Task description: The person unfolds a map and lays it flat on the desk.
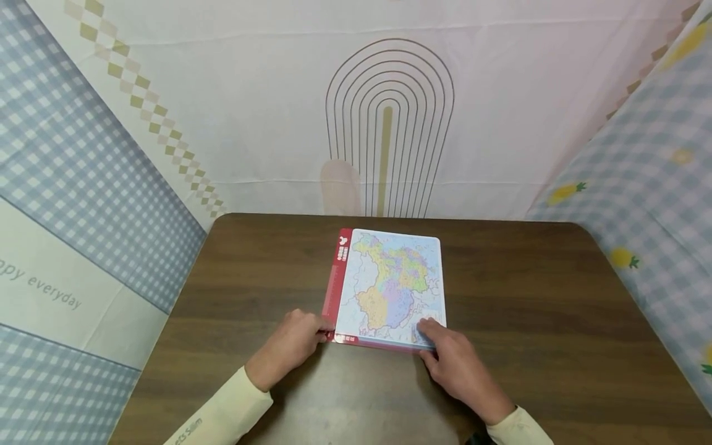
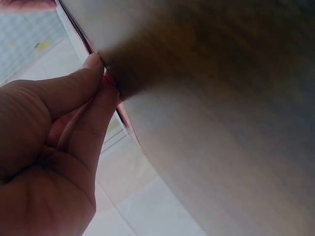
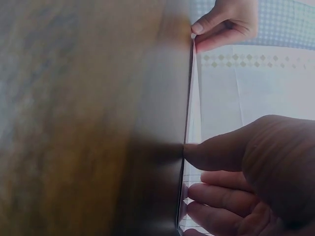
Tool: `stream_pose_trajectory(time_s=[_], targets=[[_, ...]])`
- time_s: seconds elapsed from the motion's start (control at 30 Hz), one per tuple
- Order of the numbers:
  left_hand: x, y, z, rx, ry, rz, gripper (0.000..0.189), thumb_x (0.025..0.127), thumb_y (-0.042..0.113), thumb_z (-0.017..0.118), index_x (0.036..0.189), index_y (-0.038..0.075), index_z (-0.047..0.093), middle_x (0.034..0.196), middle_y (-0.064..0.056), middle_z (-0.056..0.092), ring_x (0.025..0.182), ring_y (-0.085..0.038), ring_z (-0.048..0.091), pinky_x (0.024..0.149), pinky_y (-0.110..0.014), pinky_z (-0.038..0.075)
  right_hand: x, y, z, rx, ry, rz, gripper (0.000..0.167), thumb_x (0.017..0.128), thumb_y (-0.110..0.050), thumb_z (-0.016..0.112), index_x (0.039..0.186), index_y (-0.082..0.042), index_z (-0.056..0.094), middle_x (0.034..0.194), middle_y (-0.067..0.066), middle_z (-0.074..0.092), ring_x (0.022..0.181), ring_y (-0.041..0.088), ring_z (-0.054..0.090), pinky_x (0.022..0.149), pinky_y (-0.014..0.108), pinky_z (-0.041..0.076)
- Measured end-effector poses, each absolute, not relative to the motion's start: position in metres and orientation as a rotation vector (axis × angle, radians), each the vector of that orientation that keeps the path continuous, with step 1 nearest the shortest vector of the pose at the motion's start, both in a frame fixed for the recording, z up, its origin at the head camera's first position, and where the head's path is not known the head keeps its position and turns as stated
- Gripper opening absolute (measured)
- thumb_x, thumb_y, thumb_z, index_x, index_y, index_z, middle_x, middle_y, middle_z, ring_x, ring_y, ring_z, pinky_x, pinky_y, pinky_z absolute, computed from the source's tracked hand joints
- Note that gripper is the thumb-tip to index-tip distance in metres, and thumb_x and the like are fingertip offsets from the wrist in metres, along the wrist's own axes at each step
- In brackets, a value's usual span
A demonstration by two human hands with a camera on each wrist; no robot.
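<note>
A thin rectangular map (image 1: 392,284) with coloured regions and a red strip along its left side lies flat on the brown table (image 1: 267,272). At its near left corner, my left hand (image 1: 297,337) pinches the edge between thumb and fingers; the left wrist view shows the thumb tip (image 2: 93,61) right at the thin edge. My right hand (image 1: 453,358) is at the near right corner, fingers over the printed surface. In the right wrist view its thumb (image 3: 216,150) presses against the near edge while the other fingers (image 3: 221,199) lie over the top face.
Behind the table hangs a white cloth (image 1: 267,123) with a line-arch print. Blue checked cloth hangs at the left (image 1: 83,136) and right (image 1: 639,167). The table's far edge runs just beyond the map.
</note>
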State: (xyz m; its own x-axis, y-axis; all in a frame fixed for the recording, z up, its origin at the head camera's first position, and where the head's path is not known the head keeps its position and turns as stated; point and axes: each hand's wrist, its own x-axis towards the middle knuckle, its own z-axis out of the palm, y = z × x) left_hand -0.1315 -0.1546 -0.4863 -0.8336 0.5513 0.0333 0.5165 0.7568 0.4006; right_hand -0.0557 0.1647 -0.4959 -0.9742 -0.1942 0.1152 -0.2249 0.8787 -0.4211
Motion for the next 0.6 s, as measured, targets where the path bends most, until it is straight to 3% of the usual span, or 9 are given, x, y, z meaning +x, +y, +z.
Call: stream_pose_trajectory(time_s=[0.27, 0.6], targets=[[-0.131, -0.155, -0.487, 0.861, 2.859, 0.624, 0.019, 0.089, 0.007, 0.084, 0.102, 0.021, 0.085, 0.092, 0.004, 0.08, 0.069, -0.009, 0.057, 0.066, -0.025, 0.048, -0.061, 0.153, -0.492, 0.388, -3.017, 0.517, 0.055, 0.087, -0.019, 0.089, 0.136, -0.002, 0.07, 0.142, 0.016, 0.068, 0.135, 0.029, 0.064, 0.107, 0.048, 0.053], [-0.131, -0.156, -0.489, 0.906, 2.868, 0.616, 0.018, 0.09, 0.008, 0.084, 0.1, 0.023, 0.084, 0.09, 0.005, 0.08, 0.068, -0.007, 0.056, 0.066, -0.024, 0.047, -0.072, 0.127, -0.488, 0.476, -3.044, 0.494, 0.053, 0.09, -0.025, 0.086, 0.135, -0.003, 0.07, 0.143, 0.015, 0.068, 0.136, 0.028, 0.064, 0.108, 0.047, 0.053]])
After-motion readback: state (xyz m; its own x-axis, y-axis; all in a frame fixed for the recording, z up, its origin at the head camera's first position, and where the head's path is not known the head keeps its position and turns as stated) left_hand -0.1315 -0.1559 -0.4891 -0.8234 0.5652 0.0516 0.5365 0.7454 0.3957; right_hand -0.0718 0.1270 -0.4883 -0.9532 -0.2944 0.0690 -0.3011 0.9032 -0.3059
